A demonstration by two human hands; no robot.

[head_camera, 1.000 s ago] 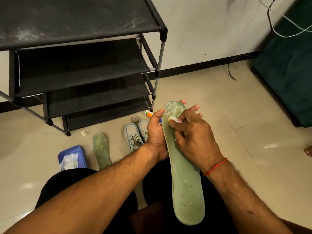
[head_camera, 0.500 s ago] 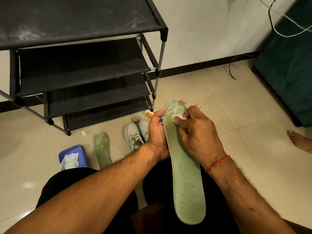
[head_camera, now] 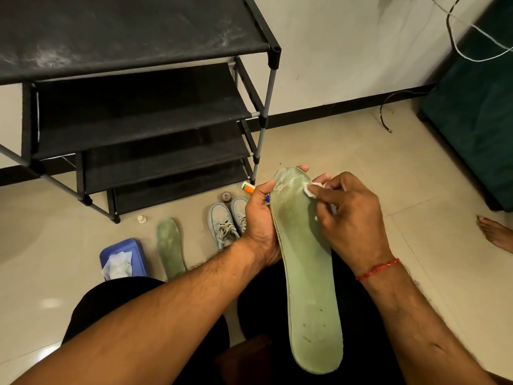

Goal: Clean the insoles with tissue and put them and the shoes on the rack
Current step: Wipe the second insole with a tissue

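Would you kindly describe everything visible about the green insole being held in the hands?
The pale green foam-like insole is long, with a mesh-textured, whitish worn toe end pointing away and speckled heel nearest the camera, over the lap. The left hand grips its left edge near the toe, fingertips showing behind it. The right hand presses a small white tissue against its upper right edge.

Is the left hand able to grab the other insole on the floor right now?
Probably not yet: the left hand is holding the insole being wiped. The floor insole lies uncovered beside the shoes.
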